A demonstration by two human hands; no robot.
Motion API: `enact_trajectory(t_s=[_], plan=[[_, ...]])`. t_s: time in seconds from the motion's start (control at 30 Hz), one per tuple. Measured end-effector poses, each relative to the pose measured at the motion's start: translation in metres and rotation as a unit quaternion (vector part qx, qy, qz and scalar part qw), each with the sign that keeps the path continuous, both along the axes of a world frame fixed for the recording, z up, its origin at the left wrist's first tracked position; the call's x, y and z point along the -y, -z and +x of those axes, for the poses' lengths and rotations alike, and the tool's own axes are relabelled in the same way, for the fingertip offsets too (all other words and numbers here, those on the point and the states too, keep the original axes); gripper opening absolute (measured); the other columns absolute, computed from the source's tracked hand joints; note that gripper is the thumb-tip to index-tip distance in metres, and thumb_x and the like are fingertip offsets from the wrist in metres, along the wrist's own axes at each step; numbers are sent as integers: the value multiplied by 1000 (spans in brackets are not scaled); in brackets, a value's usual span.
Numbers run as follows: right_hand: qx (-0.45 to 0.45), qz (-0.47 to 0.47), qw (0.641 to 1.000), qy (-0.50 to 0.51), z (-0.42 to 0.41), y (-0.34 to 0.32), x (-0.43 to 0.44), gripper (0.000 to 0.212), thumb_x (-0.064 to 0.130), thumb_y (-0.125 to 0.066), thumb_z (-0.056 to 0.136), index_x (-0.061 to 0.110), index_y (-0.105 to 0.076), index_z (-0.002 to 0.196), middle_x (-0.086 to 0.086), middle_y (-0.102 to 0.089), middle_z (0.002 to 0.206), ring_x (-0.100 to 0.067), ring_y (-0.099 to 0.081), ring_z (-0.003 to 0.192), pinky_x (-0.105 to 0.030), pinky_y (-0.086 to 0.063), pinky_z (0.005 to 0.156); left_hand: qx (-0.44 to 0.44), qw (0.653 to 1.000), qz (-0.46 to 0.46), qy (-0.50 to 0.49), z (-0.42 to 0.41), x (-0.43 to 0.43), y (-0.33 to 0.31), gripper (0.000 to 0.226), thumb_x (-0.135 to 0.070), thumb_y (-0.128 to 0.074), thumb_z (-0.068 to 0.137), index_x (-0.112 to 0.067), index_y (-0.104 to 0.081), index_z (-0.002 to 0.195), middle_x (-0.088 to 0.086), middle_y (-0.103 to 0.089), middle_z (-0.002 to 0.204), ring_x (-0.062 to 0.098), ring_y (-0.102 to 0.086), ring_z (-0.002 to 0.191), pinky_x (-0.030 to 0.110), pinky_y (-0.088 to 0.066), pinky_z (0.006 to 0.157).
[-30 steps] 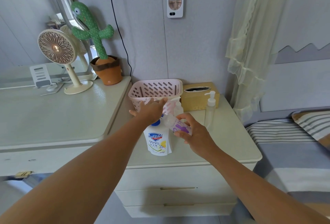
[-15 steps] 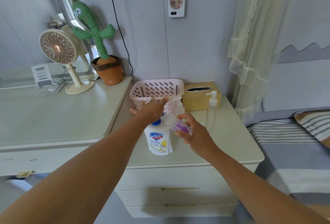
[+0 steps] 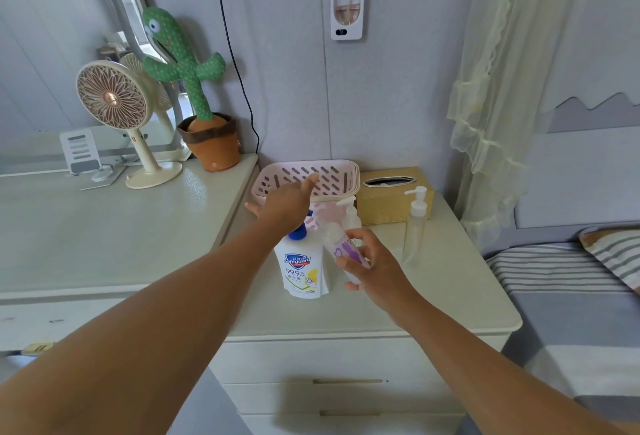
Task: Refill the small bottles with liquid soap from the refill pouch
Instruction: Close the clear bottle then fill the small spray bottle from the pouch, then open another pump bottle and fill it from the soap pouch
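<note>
1. Head view, the task's things: the refill pouch (image 3: 302, 271) stands upright near the middle of the pale worktop (image 3: 433, 299). Its blue cap (image 3: 298, 233) looks to be still on. Just right of it, the purple-printed small bottle (image 3: 341, 250) is held tilted above the worktop, with its top leaning toward the pouch.

2. Head view, the hands: the right hand (image 3: 375, 266) grips that small bottle, fingers (image 3: 358, 234) curled round its body. The left hand (image 3: 284, 206) hovers over the pouch's cap with its fingers (image 3: 310, 181) spread and straight, holding nothing. I cannot tell whether its palm touches the cap.

3. Head view, other bottles: a small pump bottle (image 3: 350, 214) stands just behind the held one. A taller clear pump bottle (image 3: 415, 226) stands apart to the right, in front of the tissue box (image 3: 388, 204). Both have their pumps on. The clear one looks empty, though that is hard to confirm.

4. Head view, surroundings: a pink slotted basket (image 3: 341, 174) sits at the back against the wall.

5. Progress, as I judge it: this is early. No soap is flowing and the pouch seems unopened. The held bottle's top is hidden by the left hand, so whether it is open cannot be read. Still to do are opening the pouch, uncapping each bottle, pouring and reclosing.
</note>
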State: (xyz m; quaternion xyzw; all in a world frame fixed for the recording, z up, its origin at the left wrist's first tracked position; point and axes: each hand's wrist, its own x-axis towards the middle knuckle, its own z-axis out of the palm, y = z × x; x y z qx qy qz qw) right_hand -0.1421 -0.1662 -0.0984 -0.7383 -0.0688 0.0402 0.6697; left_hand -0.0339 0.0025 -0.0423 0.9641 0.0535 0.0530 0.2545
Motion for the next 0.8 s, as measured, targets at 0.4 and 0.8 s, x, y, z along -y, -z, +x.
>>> enact_trajectory(t_s=[0.4,0.8], plan=[[15,31,999,12,-1,0,2,41,30,-66,87,34,-45,122,-3,-56,118,-21,-61,105,-27,-59,71,188,970,149,-25,-12,-1,-26,45,-46,-25,102,-17,-59,92,1,-62,81,21,-57,81,46,-30,100],[-5,103,994,34,-22,-16,22,40,20,-66,87,26,-47,123,-6,-61,114,-12,-67,89,-37,-60,76,266,952,-92,124,-70,22,-23,30,-35,-49,98,-16,-66,113,-4,-67,107,7,-58,91,18,-42,74]])
